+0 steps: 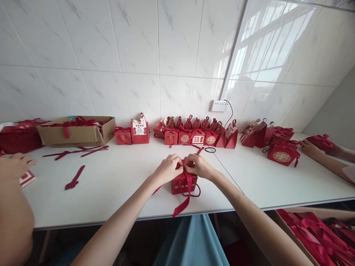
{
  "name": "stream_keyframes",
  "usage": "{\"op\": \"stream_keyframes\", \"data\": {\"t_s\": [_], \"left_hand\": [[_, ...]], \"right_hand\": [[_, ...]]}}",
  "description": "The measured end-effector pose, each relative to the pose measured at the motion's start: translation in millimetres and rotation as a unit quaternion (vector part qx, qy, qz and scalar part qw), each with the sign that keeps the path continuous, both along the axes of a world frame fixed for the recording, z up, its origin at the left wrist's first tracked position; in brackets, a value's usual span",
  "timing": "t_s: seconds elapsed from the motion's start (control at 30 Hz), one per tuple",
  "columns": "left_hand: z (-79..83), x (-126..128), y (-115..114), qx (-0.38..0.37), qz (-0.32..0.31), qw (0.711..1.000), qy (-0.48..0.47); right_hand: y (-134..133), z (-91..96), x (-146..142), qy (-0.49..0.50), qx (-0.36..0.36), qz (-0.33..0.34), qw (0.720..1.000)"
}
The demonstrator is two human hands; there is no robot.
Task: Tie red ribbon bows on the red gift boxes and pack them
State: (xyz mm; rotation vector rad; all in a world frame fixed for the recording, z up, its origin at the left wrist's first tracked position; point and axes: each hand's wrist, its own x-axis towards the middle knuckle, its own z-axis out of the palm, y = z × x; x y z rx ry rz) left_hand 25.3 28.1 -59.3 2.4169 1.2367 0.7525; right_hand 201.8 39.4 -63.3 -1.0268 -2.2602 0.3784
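Note:
A small red gift box (177, 186) with gold lettering stands before me near the table's front edge. Across its top, a dark red ribbon (188, 184) is gathered between my hands, one long tail hanging down the front past the edge. My left hand (171, 167) pinches the ribbon from the left. From the right, my right hand (197, 165) pinches it too, the fingertips of both hands almost touching. A thin cord loop (198, 192) hangs at the box's front. The ribbon between the fingertips is partly hidden.
Finished-looking red boxes (198, 138) line the wall. A cardboard box (69, 136) of ribbons stands left; loose ribbon strips (74, 179) lie nearby. Other people's hands work at far left (16, 164) and right (310, 147). An open carton (318, 236) of ribbons sits below, right.

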Motion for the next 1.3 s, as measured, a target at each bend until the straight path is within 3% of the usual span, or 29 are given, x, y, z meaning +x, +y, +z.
{"op": "stream_keyframes", "data": {"t_s": [0.27,0.5,0.7,0.83,0.93,1.13,1.23,1.3], "left_hand": [[-13.2,1,-3,0.014,0.013,0.995,-0.101],[-9.6,-2,-10,-0.024,0.004,1.0,-0.02],[-16.4,0,-19,-0.068,0.017,0.992,-0.109],[-15.4,0,-22,-0.074,0.013,0.993,-0.09],[-12.0,-1,-22,-0.077,0.009,0.995,-0.065],[-10.5,2,-26,-0.101,0.004,0.989,-0.111],[-11.3,2,-27,-0.097,-0.006,0.992,-0.086],[-12.1,0,-26,-0.096,-0.011,0.993,-0.061]], "right_hand": [[-7,8.7,-2,-0.016,0.004,0.024,1.0],[-13,1.6,-1,0.002,0.046,0.058,0.997],[-21,6.6,0,-0.001,0.009,0.061,0.998],[-23,5.8,-1,0.008,-0.002,0.058,0.998],[-23,1.9,0,0.024,-0.024,0.052,0.998],[-24,3.7,1,0.039,-0.084,0.077,0.993],[-23,10.9,4,0.049,-0.152,0.099,0.982],[-21,14.2,10,0.086,-0.227,0.145,0.959]]}}
